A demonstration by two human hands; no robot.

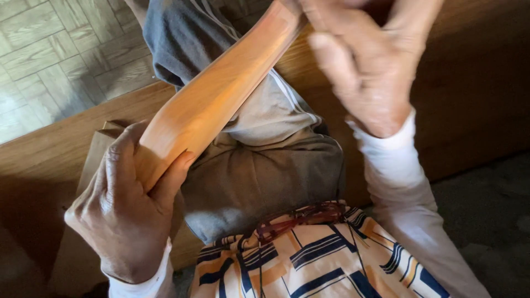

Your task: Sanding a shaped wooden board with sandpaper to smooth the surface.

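A long, smooth piece of orange-brown wood [215, 94] runs diagonally from lower left to the top centre, above the person's grey-trousered lap [265, 176]. The left hand [124, 212] is wrapped firmly around its lower end, thumb against the underside, while the right hand [367, 66] meets its upper end at the frame's top edge, fingers loosely curled; whether it actually clasps the wood cannot be told. Beneath lie a brown wooden bench [475, 94], pale parquet flooring [61, 55] and a striped patterned shirt [314, 259].

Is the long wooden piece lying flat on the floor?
No, the left hand grips the wooden piece at its lower end, holding it up at a slant above the lap.
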